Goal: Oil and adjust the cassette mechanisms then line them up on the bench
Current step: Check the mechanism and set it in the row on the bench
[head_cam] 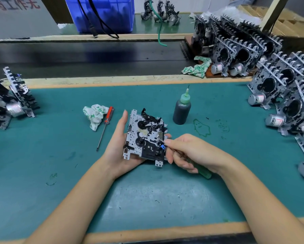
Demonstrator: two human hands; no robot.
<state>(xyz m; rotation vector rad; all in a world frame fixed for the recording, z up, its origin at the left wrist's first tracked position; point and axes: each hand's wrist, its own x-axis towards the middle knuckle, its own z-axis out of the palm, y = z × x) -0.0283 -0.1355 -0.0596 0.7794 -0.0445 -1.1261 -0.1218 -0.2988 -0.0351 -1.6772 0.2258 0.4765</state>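
Observation:
A cassette mechanism [144,136], a grey metal plate with black reels and a small blue part, lies face up in my left hand [117,147], which holds it from below and the left above the green mat. My right hand [188,152] grips a green-handled screwdriver [200,170] whose thin tip touches the mechanism's right edge near a brass-coloured part. A dark oil bottle [182,110] with a green needle cap stands upright just beyond the mechanism, to the right.
A red-handled screwdriver [106,124] and a crumpled rag [94,115] lie left of the mechanism. Several mechanisms stand in rows at the right [288,95] and a few at the left edge [10,103]. A dark conveyor belt [87,57] and a blue bin [101,13] lie beyond.

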